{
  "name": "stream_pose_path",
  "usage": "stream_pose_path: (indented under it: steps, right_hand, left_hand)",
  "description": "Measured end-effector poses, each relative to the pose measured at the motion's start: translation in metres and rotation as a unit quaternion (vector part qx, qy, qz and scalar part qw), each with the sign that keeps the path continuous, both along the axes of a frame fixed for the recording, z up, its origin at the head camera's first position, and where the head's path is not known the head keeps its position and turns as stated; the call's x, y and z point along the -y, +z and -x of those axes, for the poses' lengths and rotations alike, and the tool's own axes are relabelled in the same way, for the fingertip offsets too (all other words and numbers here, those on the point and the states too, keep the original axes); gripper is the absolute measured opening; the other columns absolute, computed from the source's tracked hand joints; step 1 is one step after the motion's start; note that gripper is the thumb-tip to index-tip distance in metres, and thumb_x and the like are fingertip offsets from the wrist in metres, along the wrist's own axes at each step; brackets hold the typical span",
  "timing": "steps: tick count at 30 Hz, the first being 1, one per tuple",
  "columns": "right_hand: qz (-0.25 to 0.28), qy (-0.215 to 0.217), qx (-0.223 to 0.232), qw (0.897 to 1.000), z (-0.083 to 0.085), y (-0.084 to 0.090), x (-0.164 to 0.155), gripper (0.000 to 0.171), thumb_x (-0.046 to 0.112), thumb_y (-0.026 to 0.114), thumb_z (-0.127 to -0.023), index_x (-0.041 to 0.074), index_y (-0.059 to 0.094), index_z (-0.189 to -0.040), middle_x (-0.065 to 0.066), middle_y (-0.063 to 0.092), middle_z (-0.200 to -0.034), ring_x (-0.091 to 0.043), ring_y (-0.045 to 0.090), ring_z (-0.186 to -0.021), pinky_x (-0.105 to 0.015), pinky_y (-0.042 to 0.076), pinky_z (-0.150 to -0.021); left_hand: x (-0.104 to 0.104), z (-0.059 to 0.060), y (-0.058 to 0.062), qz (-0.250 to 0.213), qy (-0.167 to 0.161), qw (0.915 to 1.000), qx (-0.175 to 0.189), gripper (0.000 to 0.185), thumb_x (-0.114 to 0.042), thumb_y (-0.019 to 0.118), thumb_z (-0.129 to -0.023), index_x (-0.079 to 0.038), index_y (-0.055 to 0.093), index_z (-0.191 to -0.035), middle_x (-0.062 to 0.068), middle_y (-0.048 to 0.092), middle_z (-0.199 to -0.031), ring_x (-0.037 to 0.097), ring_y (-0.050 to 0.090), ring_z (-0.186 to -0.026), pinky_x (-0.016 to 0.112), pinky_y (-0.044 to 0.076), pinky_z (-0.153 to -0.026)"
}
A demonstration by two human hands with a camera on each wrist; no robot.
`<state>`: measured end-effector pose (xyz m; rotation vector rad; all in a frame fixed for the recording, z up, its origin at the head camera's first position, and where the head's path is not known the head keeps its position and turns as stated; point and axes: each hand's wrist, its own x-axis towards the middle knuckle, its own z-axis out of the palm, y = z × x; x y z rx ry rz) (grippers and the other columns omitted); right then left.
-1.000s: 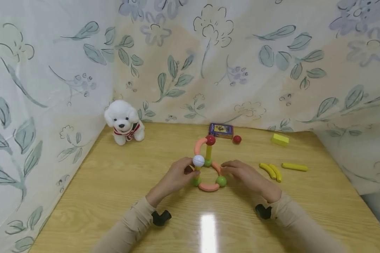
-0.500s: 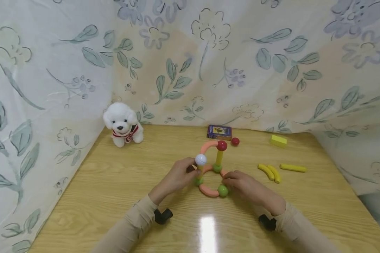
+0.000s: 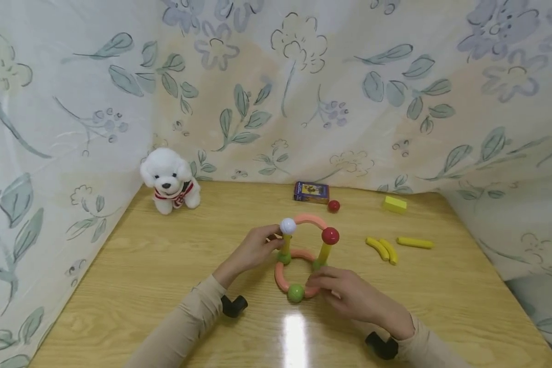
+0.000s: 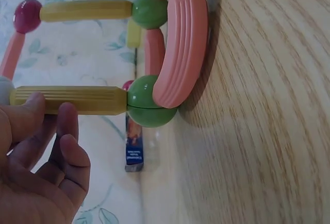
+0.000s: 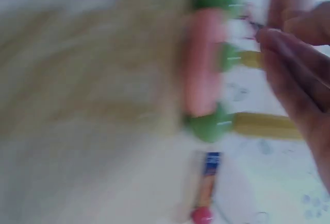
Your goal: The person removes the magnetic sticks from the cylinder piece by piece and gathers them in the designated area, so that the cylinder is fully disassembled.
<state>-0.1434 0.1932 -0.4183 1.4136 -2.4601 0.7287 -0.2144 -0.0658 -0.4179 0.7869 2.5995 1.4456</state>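
Three green plastic balls [image 3: 296, 293], two red balls [image 3: 330, 235], one white ball [image 3: 287, 225], two upright yellow ribbed rods [image 3: 286, 243], three loose yellow sticks [image 3: 415, 243], one white plush dog [image 3: 169, 179]

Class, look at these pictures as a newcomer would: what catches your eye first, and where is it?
A bright toy frame of rods, curved pink pieces and balls stands mid-table between both hands: the left hand pinches a yellow rod, the right hand touches the pink ring's near side. A white plush dog sits in the far left corner.
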Motion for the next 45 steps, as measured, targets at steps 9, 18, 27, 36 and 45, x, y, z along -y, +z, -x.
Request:
stream_pose_path:
  steps: [9, 18, 27, 36, 45]
  right_hand:
    - [0.133, -0.264, -0.051, 0.954, 0.033, 0.048, 0.012, 0.031, 0.01, 0.071, -0.088, 0.005, 0.065, -0.118, -0.01, 0.067, -0.109, -0.02, 0.06, -0.09, -0.032, 0.048, -0.071]
    - [0.113, -0.322, 0.061, 0.938, 0.032, 0.045, 0.016, 0.045, 0.019, 0.073, -0.087, 0.005, 0.06, -0.127, -0.006, 0.069, -0.097, -0.015, 0.059, -0.081, -0.031, 0.049, -0.067]
    - [0.133, -0.305, 0.027, 0.943, 0.03, 0.037, 0.021, 0.05, 0.015, 0.078, -0.082, -0.001, 0.06, -0.126, -0.005, 0.066, -0.084, -0.01, 0.055, -0.064, -0.02, 0.048, -0.056]
    - [0.125, -0.312, 0.02, 0.942, 0.034, 0.04, 0.02, 0.054, 0.011, 0.075, -0.081, 0.0, 0.057, -0.13, -0.006, 0.065, -0.087, -0.01, 0.055, -0.066, -0.02, 0.048, -0.055]
    - [0.12, -0.309, 0.011, 0.943, 0.031, 0.039, 0.019, 0.053, 0.014, 0.077, -0.082, 0.002, 0.058, -0.129, -0.006, 0.067, -0.09, -0.011, 0.056, -0.068, -0.021, 0.048, -0.056]
  left_hand:
    - [0.007, -0.002, 0.013, 0.004, 0.033, 0.9994, -0.01, 0.03, -0.002, 0.057, -0.095, -0.009, 0.062, -0.124, 0.008, 0.067, -0.117, 0.018, 0.064, -0.095, 0.029, 0.052, -0.078]
    - [-0.021, 0.009, 0.063, 0.026, -0.008, 0.9992, -0.03, 0.039, -0.03, 0.054, -0.1, -0.008, 0.058, -0.133, 0.006, 0.065, -0.124, 0.019, 0.059, -0.111, 0.037, 0.051, -0.09]
    - [-0.041, 0.021, 0.062, 0.057, -0.057, 0.9946, -0.066, 0.026, -0.025, 0.06, -0.098, -0.011, 0.069, -0.118, 0.003, 0.071, -0.113, 0.015, 0.064, -0.101, 0.029, 0.053, -0.084]
    - [-0.035, 0.022, 0.057, 0.045, -0.032, 0.9949, -0.084, 0.021, -0.025, 0.063, -0.095, -0.012, 0.071, -0.109, 0.002, 0.071, -0.106, 0.014, 0.064, -0.096, 0.03, 0.053, -0.083]
    - [-0.036, 0.019, 0.066, 0.211, -0.049, 0.9583, -0.187, 0.022, -0.025, 0.074, -0.088, -0.014, 0.073, -0.107, -0.001, 0.075, -0.099, 0.018, 0.064, -0.095, 0.036, 0.051, -0.086]
